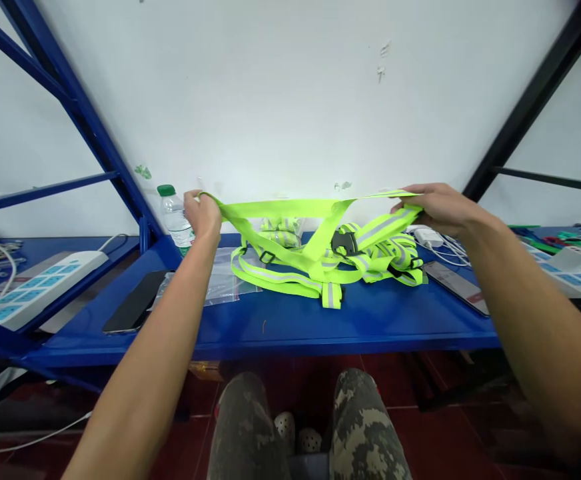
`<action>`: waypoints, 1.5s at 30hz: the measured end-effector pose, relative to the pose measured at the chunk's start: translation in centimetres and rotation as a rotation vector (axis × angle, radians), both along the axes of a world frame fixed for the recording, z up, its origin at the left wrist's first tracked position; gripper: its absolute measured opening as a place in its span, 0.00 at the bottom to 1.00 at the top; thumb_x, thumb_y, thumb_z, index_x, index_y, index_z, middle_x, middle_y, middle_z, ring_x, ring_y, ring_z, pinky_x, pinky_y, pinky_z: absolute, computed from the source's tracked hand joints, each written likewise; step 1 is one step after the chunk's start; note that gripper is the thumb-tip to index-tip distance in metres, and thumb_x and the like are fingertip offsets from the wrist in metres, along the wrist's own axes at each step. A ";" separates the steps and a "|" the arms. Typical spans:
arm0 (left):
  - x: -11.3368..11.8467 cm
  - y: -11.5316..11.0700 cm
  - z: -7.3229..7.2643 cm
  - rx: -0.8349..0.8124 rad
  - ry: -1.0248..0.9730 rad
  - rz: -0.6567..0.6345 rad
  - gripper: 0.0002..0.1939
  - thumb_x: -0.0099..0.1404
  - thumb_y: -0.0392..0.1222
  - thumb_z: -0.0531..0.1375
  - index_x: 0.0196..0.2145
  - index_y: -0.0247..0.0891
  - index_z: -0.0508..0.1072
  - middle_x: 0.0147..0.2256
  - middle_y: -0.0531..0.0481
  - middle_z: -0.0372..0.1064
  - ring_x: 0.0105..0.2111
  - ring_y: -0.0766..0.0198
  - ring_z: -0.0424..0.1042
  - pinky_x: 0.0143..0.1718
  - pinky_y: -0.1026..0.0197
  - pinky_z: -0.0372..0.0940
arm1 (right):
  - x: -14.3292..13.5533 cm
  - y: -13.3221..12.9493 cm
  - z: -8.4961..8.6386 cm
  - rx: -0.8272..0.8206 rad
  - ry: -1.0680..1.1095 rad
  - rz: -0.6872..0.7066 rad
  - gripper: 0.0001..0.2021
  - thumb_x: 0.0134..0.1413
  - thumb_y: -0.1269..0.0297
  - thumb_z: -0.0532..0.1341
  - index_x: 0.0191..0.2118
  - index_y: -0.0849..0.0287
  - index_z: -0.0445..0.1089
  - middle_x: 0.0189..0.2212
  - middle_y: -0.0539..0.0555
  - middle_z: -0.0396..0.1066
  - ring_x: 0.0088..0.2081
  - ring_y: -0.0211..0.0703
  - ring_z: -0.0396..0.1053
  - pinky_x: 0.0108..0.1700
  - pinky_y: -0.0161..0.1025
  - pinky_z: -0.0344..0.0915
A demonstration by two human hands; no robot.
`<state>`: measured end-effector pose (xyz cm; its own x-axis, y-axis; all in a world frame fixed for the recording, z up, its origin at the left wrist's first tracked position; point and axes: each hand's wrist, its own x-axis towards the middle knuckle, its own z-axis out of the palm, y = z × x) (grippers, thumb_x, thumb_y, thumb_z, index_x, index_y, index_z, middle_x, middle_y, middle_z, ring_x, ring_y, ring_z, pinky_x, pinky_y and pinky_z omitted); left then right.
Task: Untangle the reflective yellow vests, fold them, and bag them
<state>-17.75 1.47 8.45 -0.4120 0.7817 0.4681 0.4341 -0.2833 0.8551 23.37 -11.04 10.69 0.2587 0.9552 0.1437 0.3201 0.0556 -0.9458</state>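
Note:
A neon yellow reflective harness (280, 209) is stretched between my two hands above the blue shelf. My left hand (203, 212) grips one end of its strap, beside the water bottle. At the other end, my right hand (435, 205) is closed on the straps. Loose loops with grey reflective stripes hang down onto the shelf, with a black buckle (344, 243) and a black slider (267, 256) on them. More yellow straps (400, 257) lie bunched behind, below my right hand. Where the held harness ends and that pile begins, I cannot tell.
The blue shelf (290, 327) stands against a white wall. On it are a green-capped bottle (176, 217), a dark phone (135, 303), clear plastic bags (220, 283), bagged yellow straps (280, 230), another phone (455, 285) and white cables (448, 250). Power strips (45, 287) flank both sides.

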 end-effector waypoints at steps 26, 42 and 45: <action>7.6 -7.5 3.9 0.086 0.502 -0.891 0.35 0.48 0.37 0.69 0.55 0.36 0.71 0.59 0.39 0.63 0.59 0.50 0.62 0.60 0.47 0.57 | -5.4 -0.4 -2.3 -0.028 -0.401 0.691 0.36 0.38 0.60 0.73 0.58 0.50 0.68 0.59 0.57 0.65 0.60 0.56 0.63 0.58 0.52 0.65; 5.5 -2.5 2.8 0.520 -0.202 -0.380 0.18 0.64 0.36 0.61 0.52 0.40 0.68 0.47 0.44 0.73 0.54 0.55 0.69 0.55 0.53 0.65 | -6.7 4.4 3.1 0.632 -0.705 -0.386 0.22 0.52 0.74 0.58 0.54 0.59 0.67 0.52 0.62 0.67 0.50 0.54 0.66 0.52 0.52 0.62; 5.2 -1.9 2.9 0.539 -0.321 -0.312 0.18 0.65 0.38 0.60 0.53 0.41 0.66 0.48 0.44 0.72 0.52 0.57 0.71 0.55 0.53 0.65 | -6.2 4.8 3.5 0.338 -0.664 -0.145 0.17 0.47 0.71 0.62 0.45 0.62 0.73 0.39 0.60 0.72 0.40 0.53 0.70 0.44 0.51 0.67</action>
<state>-12.58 -0.39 11.37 -0.3889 0.5789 0.7167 0.0129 -0.7744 0.6325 17.21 -6.24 14.23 0.1351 0.7946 0.5919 0.8423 0.2225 -0.4909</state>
